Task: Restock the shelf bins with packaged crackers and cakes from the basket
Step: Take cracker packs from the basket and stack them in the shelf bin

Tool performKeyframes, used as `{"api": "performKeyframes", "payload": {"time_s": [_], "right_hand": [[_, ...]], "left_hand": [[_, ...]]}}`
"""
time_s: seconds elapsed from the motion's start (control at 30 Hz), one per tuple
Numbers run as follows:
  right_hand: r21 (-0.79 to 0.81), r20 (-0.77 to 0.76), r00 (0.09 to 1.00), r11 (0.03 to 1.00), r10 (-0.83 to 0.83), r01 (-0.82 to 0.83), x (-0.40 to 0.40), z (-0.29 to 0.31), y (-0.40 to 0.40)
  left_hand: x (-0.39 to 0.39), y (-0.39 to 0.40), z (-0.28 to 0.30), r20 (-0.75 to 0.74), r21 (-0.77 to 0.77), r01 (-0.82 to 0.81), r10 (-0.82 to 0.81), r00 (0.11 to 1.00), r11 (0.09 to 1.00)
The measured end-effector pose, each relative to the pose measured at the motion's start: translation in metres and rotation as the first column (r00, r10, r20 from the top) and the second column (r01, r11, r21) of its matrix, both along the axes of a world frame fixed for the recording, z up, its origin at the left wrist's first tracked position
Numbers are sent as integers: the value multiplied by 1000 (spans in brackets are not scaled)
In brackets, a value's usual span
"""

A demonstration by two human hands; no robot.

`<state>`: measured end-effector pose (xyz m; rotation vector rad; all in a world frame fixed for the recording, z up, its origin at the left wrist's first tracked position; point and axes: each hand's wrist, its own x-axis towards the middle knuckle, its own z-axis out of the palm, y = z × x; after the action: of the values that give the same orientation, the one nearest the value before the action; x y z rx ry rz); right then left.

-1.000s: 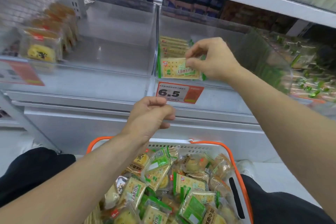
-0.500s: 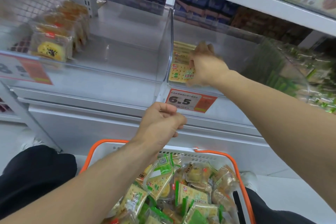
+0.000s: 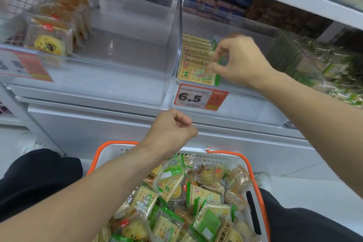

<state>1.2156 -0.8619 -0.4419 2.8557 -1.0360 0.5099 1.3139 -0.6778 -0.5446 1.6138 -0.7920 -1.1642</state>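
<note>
A row of yellow cracker packs with green edges (image 3: 196,65) stands at the left side of a clear shelf bin (image 3: 245,31). My right hand (image 3: 241,61) is inside that bin, thumb and curled fingers pinching the green right edge of the front pack. My left hand (image 3: 170,129) hovers in a loose fist below the shelf edge, over the basket, with nothing visible in it. The white basket with an orange rim (image 3: 110,146) sits between my knees, heaped with cracker packs (image 3: 204,195) and wrapped cakes (image 3: 208,175).
A clear bin on the left (image 3: 127,31) holds wrapped yellow cakes (image 3: 49,43) along its left side. A 6.5 price tag (image 3: 198,97) hangs under the cracker bin. Green packs (image 3: 314,61) fill the bin to the right. Another shelf runs overhead.
My right hand has drawn back to the right from pressing the front cracker pack into the row; the pack now stands in the bin. My left hand has barely moved.
</note>
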Motion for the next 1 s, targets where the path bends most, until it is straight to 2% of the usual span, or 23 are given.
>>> {"api": "performKeyframes", "payload": {"time_s": [0.03,0.1,0.17,0.23,0.33,0.37,0.43,0.5,0.57,0.6,0.67,0.8,1.0], "right_hand": [[-52,178,982,998,57,-48,-11,2,14],[-124,463,868,983,181,-139,-35,-1,48],[-150,495,826,963,268,-222,-61,-19,75],[-110,375,867,945,327,-309,-88,-51,88],[86,56,948,944,314,-318,-124,-111,84],[185,-43,965,951,259,-247,-134,-130,80],[398,-229,968,917,99,0,-153,-162,66],[469,-483,874,856,43,217,-173,-184,53],[448,-675,729,848,115,282,-190,-199,46],[429,-725,671,864,154,264,-195,-204,46],[374,-770,613,903,175,213,-200,-212,48],[317,-777,611,933,154,168,-196,-215,53],[269,-852,482,961,206,64,-191,-210,45]], "left_hand": [[-2,0,-2,11,18,32,-32,999,999],[-6,0,-6,46,60,100,-103,994,993],[-10,-1,-10,95,108,163,-174,980,981],[-16,-1,-15,131,153,215,-235,963,965],[-26,0,-23,169,221,277,-316,934,935],[-28,1,-26,172,243,292,-338,925,925],[-31,3,-30,176,275,316,-371,912,908],[-31,5,-34,188,294,329,-392,900,897],[-29,5,-36,199,301,340,-408,891,891],[-28,4,-37,201,301,343,-411,889,890],[-26,3,-38,200,306,343,-413,889,888],[-26,3,-40,206,317,361,-436,876,877],[-26,7,-40,225,360,437,-531,817,824]]}}
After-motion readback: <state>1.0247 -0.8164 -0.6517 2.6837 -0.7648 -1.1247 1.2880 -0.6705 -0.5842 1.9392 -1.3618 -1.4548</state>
